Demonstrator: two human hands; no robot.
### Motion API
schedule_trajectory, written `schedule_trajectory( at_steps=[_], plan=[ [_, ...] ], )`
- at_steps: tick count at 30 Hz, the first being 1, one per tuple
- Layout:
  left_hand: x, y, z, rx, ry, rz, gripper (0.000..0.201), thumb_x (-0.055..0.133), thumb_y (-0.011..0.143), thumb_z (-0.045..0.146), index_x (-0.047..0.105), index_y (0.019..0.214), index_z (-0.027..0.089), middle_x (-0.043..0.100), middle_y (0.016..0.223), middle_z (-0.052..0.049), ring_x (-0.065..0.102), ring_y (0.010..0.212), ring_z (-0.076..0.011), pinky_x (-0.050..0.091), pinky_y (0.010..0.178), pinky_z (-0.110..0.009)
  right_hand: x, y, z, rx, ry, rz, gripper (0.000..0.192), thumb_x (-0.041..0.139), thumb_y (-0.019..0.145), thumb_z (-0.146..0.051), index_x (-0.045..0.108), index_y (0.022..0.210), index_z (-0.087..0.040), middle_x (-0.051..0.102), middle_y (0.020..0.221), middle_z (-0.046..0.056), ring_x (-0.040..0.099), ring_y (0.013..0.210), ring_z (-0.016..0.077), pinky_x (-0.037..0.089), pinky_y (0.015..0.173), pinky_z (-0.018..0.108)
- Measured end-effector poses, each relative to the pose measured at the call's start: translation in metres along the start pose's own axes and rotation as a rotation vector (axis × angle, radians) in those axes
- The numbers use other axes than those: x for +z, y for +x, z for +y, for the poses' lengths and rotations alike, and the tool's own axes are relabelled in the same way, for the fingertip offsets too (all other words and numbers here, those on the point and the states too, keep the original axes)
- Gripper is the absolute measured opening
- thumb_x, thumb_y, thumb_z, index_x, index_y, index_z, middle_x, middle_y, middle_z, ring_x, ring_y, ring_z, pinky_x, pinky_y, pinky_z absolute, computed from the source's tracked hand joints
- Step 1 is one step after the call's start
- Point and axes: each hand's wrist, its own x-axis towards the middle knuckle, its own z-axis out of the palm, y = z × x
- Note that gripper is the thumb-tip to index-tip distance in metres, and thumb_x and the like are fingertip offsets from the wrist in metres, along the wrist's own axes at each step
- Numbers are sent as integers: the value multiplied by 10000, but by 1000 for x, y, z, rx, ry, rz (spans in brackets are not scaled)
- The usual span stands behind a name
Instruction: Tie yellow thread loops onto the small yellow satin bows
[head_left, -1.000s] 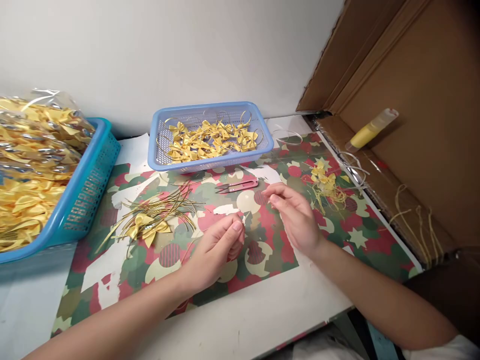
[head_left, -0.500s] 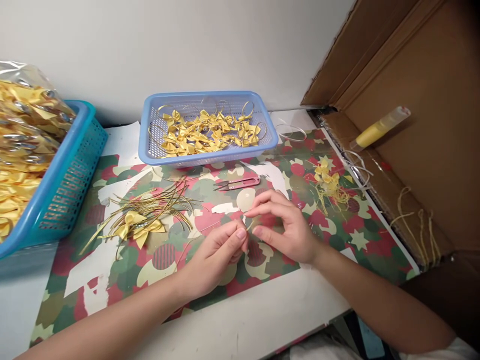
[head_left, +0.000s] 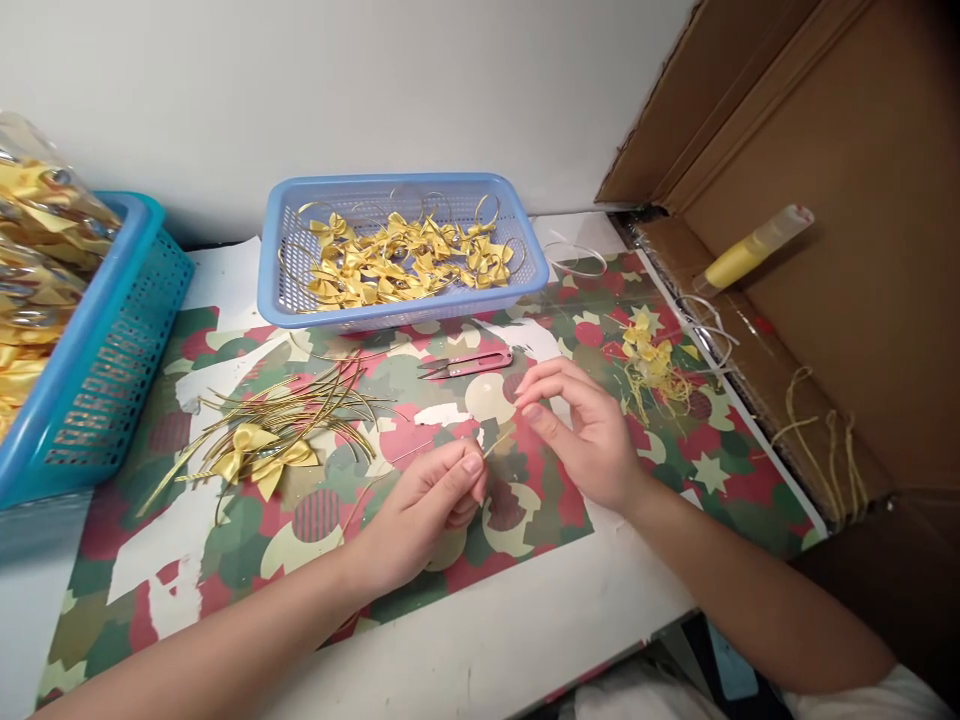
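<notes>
My left hand (head_left: pixel 431 505) pinches a thin gold cord (head_left: pixel 498 441) between thumb and forefinger over the patterned mat (head_left: pixel 247 540). My right hand (head_left: pixel 585 425) holds the cord's other end at its fingertips, just right of the left hand. A loose bundle of gold cords (head_left: pixel 300 405) with two yellow ribbon bows (head_left: pixel 259 455) lies to the left of my hands. Pink thread snips (head_left: pixel 469 364) lie on the mat just beyond my hands.
A light blue basket (head_left: pixel 525 285) of finished yellow bows with gold loops stands at the back. A teal basket (head_left: pixel 97 370) with bagged bows sits at the left. Yellow scraps (head_left: pixel 652 365) lie right. A cardboard box (head_left: pixel 862 250) holding a yellow tube (head_left: pixel 739 260) stands at the right edge.
My right hand came in toward the left hand and took the cord's free end, then drew it out slightly to the right. The view shifted a little rightward.
</notes>
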Motion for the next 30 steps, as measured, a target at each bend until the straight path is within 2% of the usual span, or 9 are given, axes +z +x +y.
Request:
schedule_trajectory(
  at_steps=[3, 10, 12, 14, 16, 18, 20, 23, 30],
  plan=[
    [0, 0, 0, -5, -5, -7, 449, 530, 915, 561, 454, 695, 177, 294, 591, 59, 199, 522, -83, 175, 490, -237, -2, 1, -1, 24, 10, 47, 127, 547, 947, -248, 667, 906, -243, 621, 980, 40, 581, 997, 184, 453, 924, 373],
    [0, 0, 1, -10, 17, -2, 462, 526, 907, 583, 452, 692, 181, 288, 585, 60, 199, 516, -85, 175, 478, -233, -5, 1, -3, -25, -81, -64, 137, 543, 912, -254, 678, 903, -235, 639, 984, 50, 594, 990, 209, 463, 909, 399],
    [0, 0, 1, -4, -4, -10, 454, 533, 911, 569, 460, 692, 178, 287, 583, 61, 198, 515, -83, 173, 476, -231, -5, 4, 2, -55, -227, -41, 160, 524, 917, -251, 679, 950, -238, 654, 1013, 57, 582, 1013, 221, 448, 924, 412],
    [1, 0, 2, 4, -19, -17, 446, 540, 915, 557, 475, 694, 175, 272, 571, 68, 192, 505, -79, 166, 471, -228, -1, 8, 9, -84, -463, -60, 234, 524, 922, -263, 661, 1109, -234, 645, 1174, 78, 535, 1123, 256, 399, 981, 451],
    [3, 0, 3, 17, -18, -22, 439, 547, 916, 552, 499, 702, 172, 254, 549, 76, 183, 490, -74, 158, 463, -225, 4, 12, 16, -110, -690, -172, 389, 532, 933, -292, 566, 1313, -217, 545, 1396, 94, 424, 1287, 302, 311, 1053, 506],
    [5, 1, 4, 36, -7, -17, 433, 551, 915, 552, 522, 715, 169, 243, 532, 82, 178, 478, -72, 153, 455, -224, 11, 15, 22, -134, -818, -301, 473, 532, 948, -321, 484, 1403, -200, 473, 1483, 92, 333, 1371, 319, 209, 1103, 544],
    [8, 1, 5, 54, 7, -7, 429, 549, 914, 556, 542, 734, 167, 244, 527, 84, 174, 470, -72, 149, 450, -226, 15, 16, 24, -156, -867, -338, 422, 543, 954, -338, 531, 1349, -189, 548, 1409, 89, 382, 1325, 309, 149, 1117, 543],
    [11, 1, 6, 89, 22, 10, 422, 556, 908, 559, 566, 766, 162, 267, 533, 83, 183, 468, -71, 160, 450, -228, 17, 15, 25, -139, -880, -276, 271, 566, 950, -320, 632, 1173, -182, 672, 1190, 81, 497, 1135, 275, 200, 1062, 498],
    [13, 2, 4, 125, 18, 46, 422, 555, 906, 565, 575, 787, 161, 271, 536, 84, 201, 476, -74, 180, 454, -225, 10, 10, 21, -83, -977, -199, 208, 542, 957, -228, 645, 1134, -193, 678, 1021, 86, 504, 978, 267, 284, 882, 431]
  ],
)
